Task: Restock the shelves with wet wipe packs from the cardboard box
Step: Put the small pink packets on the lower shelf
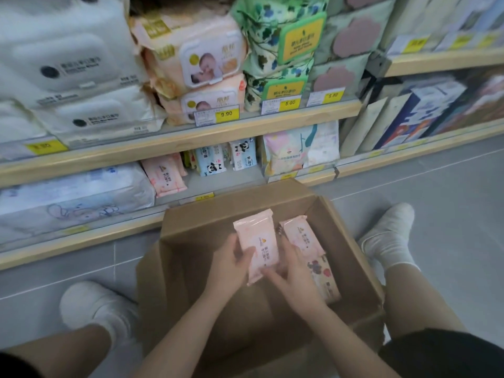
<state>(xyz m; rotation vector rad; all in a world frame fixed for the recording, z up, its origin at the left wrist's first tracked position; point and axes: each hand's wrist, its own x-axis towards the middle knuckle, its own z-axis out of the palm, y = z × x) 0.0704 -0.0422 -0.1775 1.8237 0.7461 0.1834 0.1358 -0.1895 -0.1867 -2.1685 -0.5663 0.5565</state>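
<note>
Squatting on grey tiled floor [436,214], open brown cardboard box [191,255] between my white-socked feet, set against pale wooden shop shelving [174,144] with yellow price tags. My left hand [229,264] and right hand [293,274] both grip one flat pink wet wipe pack [257,241], fingers curled round its edges, above the box. More pink packs [302,236] stand inside at the right wall; matching pink packs [166,175] sit on the bottom shelf.

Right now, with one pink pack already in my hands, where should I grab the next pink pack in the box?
Probably by its upper end. The next pink pack leans upright against the cardboard box right wall, long edges vertical. Come from above with the right hand, thumb on the printed face, fingers behind. The left hand holds the lifted pack.
</note>
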